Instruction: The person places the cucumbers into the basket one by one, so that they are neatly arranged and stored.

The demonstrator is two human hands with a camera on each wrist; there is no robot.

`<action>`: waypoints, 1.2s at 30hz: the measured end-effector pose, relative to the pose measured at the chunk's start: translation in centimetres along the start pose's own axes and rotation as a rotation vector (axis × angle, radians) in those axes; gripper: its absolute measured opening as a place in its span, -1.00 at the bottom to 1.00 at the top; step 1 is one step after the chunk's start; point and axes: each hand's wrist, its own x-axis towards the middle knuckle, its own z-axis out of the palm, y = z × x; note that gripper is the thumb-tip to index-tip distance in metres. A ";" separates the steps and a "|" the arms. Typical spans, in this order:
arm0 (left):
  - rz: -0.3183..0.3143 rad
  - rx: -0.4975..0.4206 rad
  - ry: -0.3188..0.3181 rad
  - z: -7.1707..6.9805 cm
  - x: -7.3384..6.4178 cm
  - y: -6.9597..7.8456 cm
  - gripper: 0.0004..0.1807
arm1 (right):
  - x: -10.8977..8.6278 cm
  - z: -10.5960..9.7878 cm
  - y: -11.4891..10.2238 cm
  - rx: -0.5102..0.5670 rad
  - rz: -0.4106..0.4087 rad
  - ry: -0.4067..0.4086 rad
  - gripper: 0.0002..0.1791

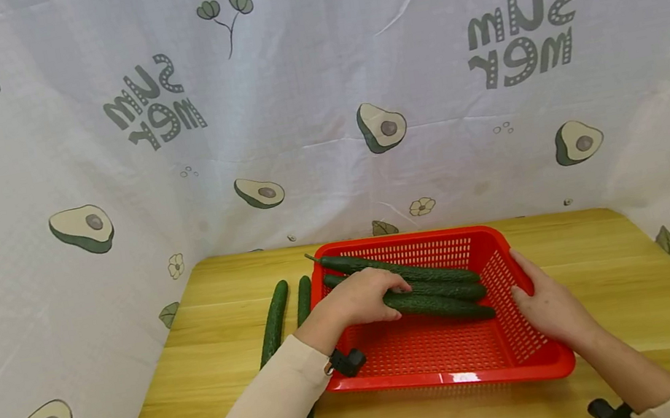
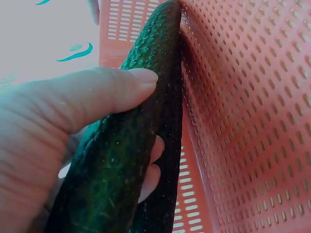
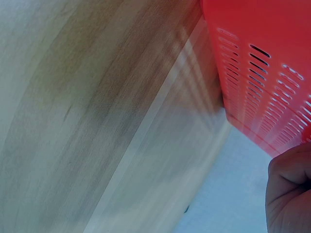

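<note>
My left hand [image 1: 360, 299] reaches into the red plastic basket [image 1: 428, 349] and grips a dark green cucumber [image 1: 444, 305]. In the left wrist view the thumb lies over this bumpy cucumber [image 2: 109, 165], with fingertips curled round from its far side. Another cucumber [image 2: 170, 131] lies right alongside, close to the perforated wall. Behind, in the head view, a long cucumber [image 1: 412, 272] with a thin stem stretches across the basket, its stem over the left rim. The right hand [image 1: 549, 306] holds the basket's right rim, thumb on the inner side.
Left of the basket, two cucumbers lie on the wooden table [image 1: 216, 332]: one farther out [image 1: 274, 323], the other [image 1: 303, 299] close beside the basket and partly hidden by the left arm. A white printed curtain [image 1: 303, 96] encloses the back and sides.
</note>
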 end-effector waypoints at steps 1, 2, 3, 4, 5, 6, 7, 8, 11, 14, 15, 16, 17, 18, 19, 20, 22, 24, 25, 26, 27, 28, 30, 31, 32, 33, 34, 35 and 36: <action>-0.001 0.005 0.001 0.0 0.0 0.0 -0.55 | 0.0 0.0 0.0 0.000 0.001 0.001 -0.20; -0.001 0.007 0.003 0.1 0.0 -0.1 -0.57 | 0.0 0.0 0.0 -0.001 0.001 0.003 -0.20; -0.001 0.009 0.003 0.1 0.0 -0.1 -0.59 | 0.0 0.0 0.0 -0.003 0.001 0.005 -0.20; -0.003 0.005 0.002 0.1 0.0 -0.2 -0.60 | 0.0 0.0 0.0 -0.004 0.002 0.005 -0.20; -0.004 0.000 0.002 0.1 -0.1 -0.2 -0.62 | -0.1 0.0 0.0 -0.005 0.002 0.006 -0.20; -0.007 -0.006 0.000 0.2 -0.1 -0.3 -0.62 | -0.1 0.0 0.0 -0.006 0.001 0.008 -0.20; -0.011 -0.011 -0.006 0.3 -0.2 -0.3 -0.63 | -0.1 0.0 0.0 -0.005 0.000 0.008 -0.20; -0.015 -0.015 -0.010 0.3 -0.2 -0.3 -0.63 | 0.0 0.0 0.0 -0.005 -0.001 0.008 -0.20; -0.026 -0.015 -0.034 0.4 -0.3 -0.4 -0.63 | 0.0 0.1 0.0 -0.005 -0.006 0.011 -0.20; -0.018 -0.021 -0.060 0.5 -0.4 -0.4 -0.62 | 0.0 0.1 0.1 -0.011 -0.009 0.014 -0.20; -0.012 -0.028 -0.066 0.5 -0.3 -0.5 -0.62 | 0.0 0.1 0.1 -0.011 -0.009 0.014 -0.21; -0.006 -0.035 -0.070 0.6 -0.3 -0.5 -0.62 | 0.0 0.1 0.1 -0.011 -0.008 0.013 -0.21; 0.000 -0.045 -0.072 0.6 -0.3 -0.5 -0.62 | -0.1 0.1 0.1 -0.010 -0.007 0.012 -0.21; 0.002 -0.052 -0.072 0.6 -0.3 -0.5 -0.62 | -0.1 0.0 0.0 -0.010 -0.007 0.012 -0.21; 0.002 -0.056 -0.073 0.6 -0.2 -0.6 -0.60 | -0.1 0.0 0.0 -0.011 -0.006 0.012 -0.21; -0.002 -0.063 -0.075 0.6 -0.2 -0.5 -0.59 | -0.1 0.0 0.0 -0.011 -0.006 0.012 -0.21; -0.018 -0.073 -0.086 0.6 -0.2 -0.5 -0.56 | -0.1 0.0 0.0 -0.015 -0.005 0.013 -0.21; -0.036 -0.075 -0.100 0.6 -0.3 -0.4 -0.53 | -0.1 0.0 0.0 -0.018 -0.006 0.012 -0.21; -0.041 -0.075 -0.106 0.5 -0.3 -0.3 -0.52 | -0.1 0.0 0.0 -0.019 -0.007 0.012 -0.21; -0.043 -0.071 -0.109 0.5 -0.3 -0.3 -0.52 | -0.1 0.0 0.0 -0.018 -0.007 0.011 -0.21; -0.040 -0.058 -0.106 0.5 -0.3 -0.3 -0.53 | -0.1 0.0 0.0 -0.016 -0.007 0.010 -0.21; -0.034 -0.040 -0.099 0.5 -0.4 -0.2 -0.54 | -0.1 0.0 0.0 -0.015 -0.008 0.009 -0.21; -0.019 0.010 -0.077 0.4 -0.4 -0.2 -0.56 | -0.1 0.0 0.0 -0.009 -0.009 0.006 -0.21; -0.010 0.035 -0.066 0.4 -0.4 -0.2 -0.58 | -0.1 0.0 0.0 -0.006 -0.008 0.005 -0.21; -0.001 0.061 -0.054 0.4 -0.4 -0.2 -0.59 | -0.1 0.0 0.0 -0.004 -0.008 0.003 -0.21; 0.008 0.085 -0.042 0.4 -0.4 -0.1 -0.59 | -0.1 0.0 0.0 -0.002 -0.007 0.002 -0.21; 0.018 0.105 -0.032 0.3 -0.4 -0.1 -0.60 | -0.1 -0.1 0.0 0.001 -0.006 0.001 -0.21; 0.025 0.122 -0.026 0.3 -0.4 -0.2 -0.60 | -0.1 -0.1 0.0 0.003 -0.005 0.000 -0.21; 0.031 0.135 -0.020 0.3 -0.4 -0.2 -0.61 | 0.0 -0.1 0.0 0.002 -0.004 0.000 -0.21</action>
